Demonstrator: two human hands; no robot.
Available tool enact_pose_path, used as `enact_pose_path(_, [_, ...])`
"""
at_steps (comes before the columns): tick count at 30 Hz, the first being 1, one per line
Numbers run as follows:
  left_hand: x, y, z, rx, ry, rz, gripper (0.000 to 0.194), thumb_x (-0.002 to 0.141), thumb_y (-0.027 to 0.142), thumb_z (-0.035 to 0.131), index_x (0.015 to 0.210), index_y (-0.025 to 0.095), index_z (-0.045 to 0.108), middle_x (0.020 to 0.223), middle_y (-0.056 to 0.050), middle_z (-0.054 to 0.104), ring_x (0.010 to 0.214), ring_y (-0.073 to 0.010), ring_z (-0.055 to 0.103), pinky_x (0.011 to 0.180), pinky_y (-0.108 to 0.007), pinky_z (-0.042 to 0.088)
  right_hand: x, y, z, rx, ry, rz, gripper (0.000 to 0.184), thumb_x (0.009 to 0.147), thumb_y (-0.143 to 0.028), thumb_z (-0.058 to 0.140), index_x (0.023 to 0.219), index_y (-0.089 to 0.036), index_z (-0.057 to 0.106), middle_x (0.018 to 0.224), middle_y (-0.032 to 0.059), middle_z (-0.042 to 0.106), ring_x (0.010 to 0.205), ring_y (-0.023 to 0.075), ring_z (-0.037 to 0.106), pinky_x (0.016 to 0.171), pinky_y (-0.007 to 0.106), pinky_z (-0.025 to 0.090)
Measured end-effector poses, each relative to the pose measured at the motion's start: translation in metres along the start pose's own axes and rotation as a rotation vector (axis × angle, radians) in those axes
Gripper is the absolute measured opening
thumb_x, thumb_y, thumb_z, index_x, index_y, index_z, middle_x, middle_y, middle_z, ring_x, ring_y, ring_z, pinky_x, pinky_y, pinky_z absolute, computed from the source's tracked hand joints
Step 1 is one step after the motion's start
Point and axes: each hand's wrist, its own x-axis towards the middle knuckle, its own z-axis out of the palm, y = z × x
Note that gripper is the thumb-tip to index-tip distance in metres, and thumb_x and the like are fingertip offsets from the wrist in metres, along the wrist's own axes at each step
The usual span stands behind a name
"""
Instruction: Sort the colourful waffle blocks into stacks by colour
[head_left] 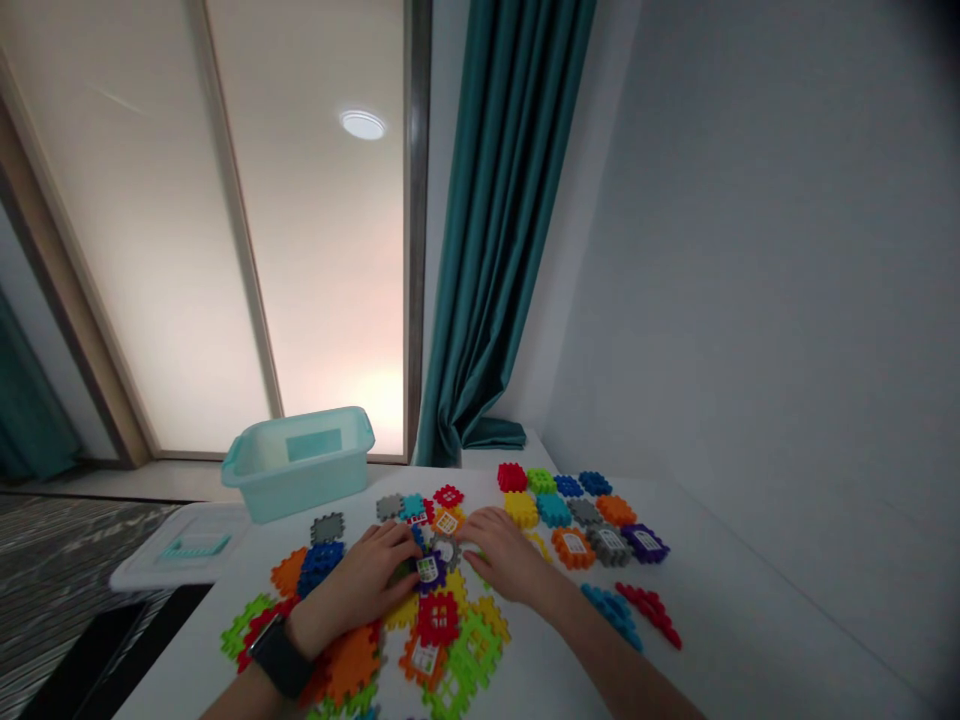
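Note:
My left hand (367, 573) reaches over the loose pile of plastic interlocking tiles, its thumb and fingers apart. Its fingertips are beside a purple window tile (430, 572). Facing it from the right, my right hand (501, 548) has its thumb and fingers spread next to a grey tile (445, 551) and an orange window tile (448, 521). I see no tile lifted in either hand. Nearer to me lie a red window tile (438, 618), green tiles (472, 652) and a large orange tile (351, 665). My left forearm covers part of the pile.
Stacks of tiles sorted by colour, such as a yellow stack (521, 510) and a turquoise one (553, 510), stand at the right. Blue (611, 615) and red (651, 612) rows lie nearer. A mint bin (307, 485) and its lid (184, 545) sit at the back left.

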Motion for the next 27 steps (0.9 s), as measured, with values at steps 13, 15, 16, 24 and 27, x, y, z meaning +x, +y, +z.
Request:
enact_pose_path(13, [-0.003,-0.001,0.005,0.003,-0.025,-0.044,0.031,0.08,0.031,0.079,0.108,0.026,0.066,0.116,-0.004,0.064,0.111,-0.0279,0.059,0.093,-0.037,0.045,0.023,-0.002,0.01,-0.037,-0.025,0.047,0.024,0.088,-0.026,0.07,0.111,-0.021,0.066,0.11,0.0085,0.068,0.11,0.0291,0.059,0.098,0.044,0.044])
enact_pose_path(15, [-0.003,-0.001,0.005,0.007,-0.026,-0.053,0.033,0.079,0.032,0.081,0.108,0.026,0.066,0.118,-0.004,0.064,0.112,-0.0287,0.058,0.093,-0.038,0.045,0.021,-0.001,0.008,-0.03,-0.045,0.057,0.026,0.088,-0.027,0.07,0.113,-0.021,0.066,0.111,0.0088,0.068,0.11,0.0293,0.059,0.099,0.044,0.044])
enact_pose_path(16, [-0.002,-0.001,0.005,0.009,-0.029,-0.059,0.034,0.078,0.033,0.081,0.108,0.026,0.066,0.118,-0.004,0.064,0.112,-0.0291,0.058,0.094,-0.039,0.044,0.021,-0.001,0.006,-0.027,-0.056,0.059,0.026,0.088,-0.027,0.07,0.113,-0.021,0.066,0.112,0.0092,0.067,0.11,0.0295,0.059,0.099,0.044,0.043])
enact_pose_path(24, [-0.002,-0.003,0.004,0.008,-0.047,-0.087,0.032,0.078,0.03,0.081,0.106,0.025,0.067,0.117,-0.005,0.064,0.114,-0.0298,0.057,0.095,-0.04,0.043,0.021,-0.022,-0.001,0.047,-0.126,0.0,0.026,0.087,-0.029,0.073,0.112,-0.023,0.067,0.113,0.0065,0.066,0.114,0.0269,0.057,0.103,0.041,0.041])
enact_pose_path(27, [-0.002,-0.003,0.004,-0.003,-0.047,-0.093,0.032,0.078,0.03,0.081,0.106,0.025,0.066,0.116,-0.004,0.065,0.113,-0.0298,0.058,0.094,-0.04,0.044,0.021,-0.029,0.0,0.045,-0.147,0.013,0.04,0.081,-0.036,0.079,0.117,-0.023,0.066,0.115,0.0081,0.063,0.116,0.0297,0.055,0.103,0.044,0.042])
